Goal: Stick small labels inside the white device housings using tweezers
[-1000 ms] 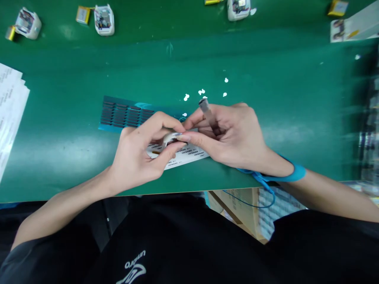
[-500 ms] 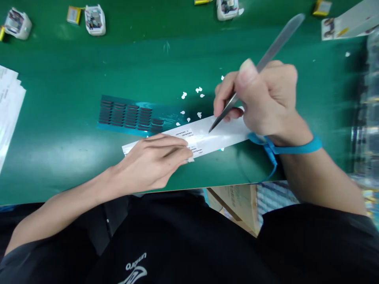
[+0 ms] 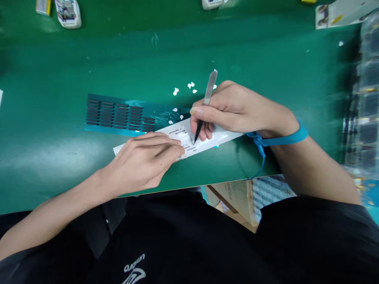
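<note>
A white label strip [image 3: 223, 136] with small dark print lies slantwise on the green table. Across its left part rests my left hand [image 3: 145, 159], fingers together, pressing and gripping the strip near its printed end. My right hand [image 3: 227, 108] is closed around metal tweezers [image 3: 209, 88], held like a pen. Their dark tip touches or nearly touches the print just right of my left fingertips. Whether anything is between the tips is too small to tell. Behind the strip lies a blue film sheet [image 3: 114, 128] with rows of thin black pieces.
Small white cut-out stickers [image 3: 192, 85] are scattered behind the strip. At the far edge sit a white device housing [image 3: 68, 15] and a yellow battery [image 3: 43, 7]. A white box [image 3: 340, 15] stands far right, near clear trays [image 3: 367, 98]. A blue wrist strap [image 3: 286, 136] with a cord circles my right wrist.
My right hand has moved left and tilted the tweezers more upright, bringing their tip from the blank part to the print. My left hand stays on the strip; the view shifted slightly.
</note>
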Demonstrator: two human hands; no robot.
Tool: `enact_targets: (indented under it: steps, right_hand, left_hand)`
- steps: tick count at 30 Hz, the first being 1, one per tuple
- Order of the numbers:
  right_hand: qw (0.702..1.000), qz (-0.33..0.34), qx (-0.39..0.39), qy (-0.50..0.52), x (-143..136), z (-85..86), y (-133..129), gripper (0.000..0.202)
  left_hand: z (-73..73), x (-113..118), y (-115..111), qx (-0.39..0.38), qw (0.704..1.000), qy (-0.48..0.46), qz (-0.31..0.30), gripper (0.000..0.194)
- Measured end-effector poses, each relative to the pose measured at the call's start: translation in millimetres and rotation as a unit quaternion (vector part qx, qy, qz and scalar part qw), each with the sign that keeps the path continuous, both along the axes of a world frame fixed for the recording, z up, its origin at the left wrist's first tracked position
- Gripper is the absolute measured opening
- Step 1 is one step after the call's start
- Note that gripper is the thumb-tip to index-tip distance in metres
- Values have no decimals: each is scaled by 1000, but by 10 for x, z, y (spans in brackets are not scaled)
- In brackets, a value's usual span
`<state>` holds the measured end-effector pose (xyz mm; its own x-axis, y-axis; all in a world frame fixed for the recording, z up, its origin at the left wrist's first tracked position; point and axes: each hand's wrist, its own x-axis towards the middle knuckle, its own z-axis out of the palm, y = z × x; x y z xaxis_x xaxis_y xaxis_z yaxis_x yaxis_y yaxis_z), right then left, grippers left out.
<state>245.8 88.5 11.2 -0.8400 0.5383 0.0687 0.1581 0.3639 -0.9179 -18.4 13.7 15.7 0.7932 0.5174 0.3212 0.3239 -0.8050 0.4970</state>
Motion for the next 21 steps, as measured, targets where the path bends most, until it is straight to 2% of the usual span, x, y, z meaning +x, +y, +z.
enact_targets:
  steps: [7,10,12,14,17,19,21]
  right_hand:
    - [1000,25,-14,1,-19,6,-17,50]
    - [998,25,-56,-8,5,-5,-13,42]
    - [995,8,-103,1,26,-7,-7,44]
    - [989,-35,-144,27,35,0,-5,50]
    - [971,-143,-163,98,-8,15,-34,49]
    - [948,-215,-162,171,-83,23,-88,40]
    - [910,-294,-157,245,-179,30,-164,32]
  left_hand:
    - [17,22,-13,30,999,27,0,19]
    - [15,23,-14,33,999,27,-5,19]
    - [14,15,-12,34,999,30,-6,20]
    - [17,-5,-4,33,999,33,-10,20]
    - [47,-56,22,0,1000,10,-16,20]
    - [93,-92,46,-54,998,-24,18,20]
    - [152,-112,69,-107,989,-71,77,19]
